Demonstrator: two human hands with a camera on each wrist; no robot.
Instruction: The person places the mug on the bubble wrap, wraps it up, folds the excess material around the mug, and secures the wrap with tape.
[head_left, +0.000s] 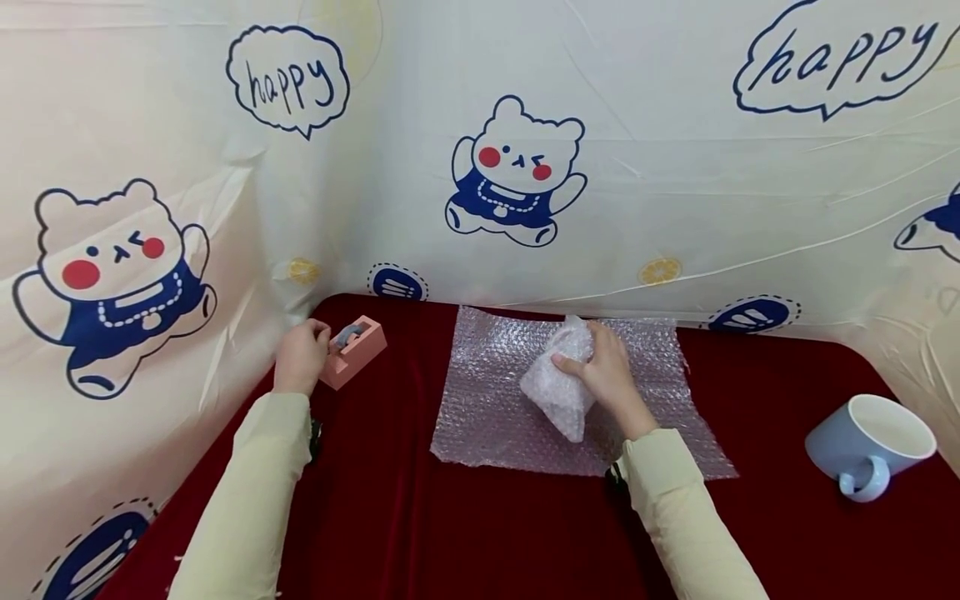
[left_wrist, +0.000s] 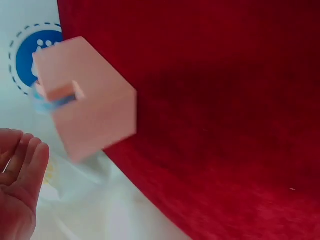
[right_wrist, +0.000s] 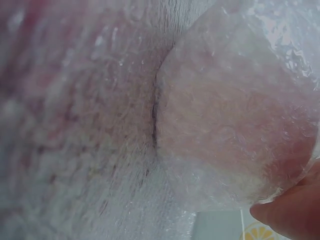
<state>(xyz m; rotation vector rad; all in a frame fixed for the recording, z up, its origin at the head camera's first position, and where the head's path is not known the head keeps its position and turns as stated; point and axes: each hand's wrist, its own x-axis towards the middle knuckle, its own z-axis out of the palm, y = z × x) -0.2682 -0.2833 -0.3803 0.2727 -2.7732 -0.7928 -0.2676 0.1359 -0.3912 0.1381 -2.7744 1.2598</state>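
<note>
My left hand (head_left: 300, 357) is just left of a pink tape dispenser (head_left: 358, 360), its fingertips close to the dispenser's near end. In the left wrist view several fingers (left_wrist: 31, 165) are loosely extended below and left of the blurred dispenser; the thumb side is partly out of frame. The dispenser carries a small bluish tape roll (head_left: 348, 335). My right hand (head_left: 607, 367) grips a bundle of bubble wrap (head_left: 551, 379), thumb in front and fingers behind. What is inside the bundle is hidden. Under it lies a flat sheet of bubble wrap (head_left: 480, 417).
A light blue mug (head_left: 847, 442) with a white inside lies tilted at the right, its handle toward me. Dark red cloth (head_left: 480, 533) covers the table. A white printed curtain (head_left: 645, 183) rises along the back and sides.
</note>
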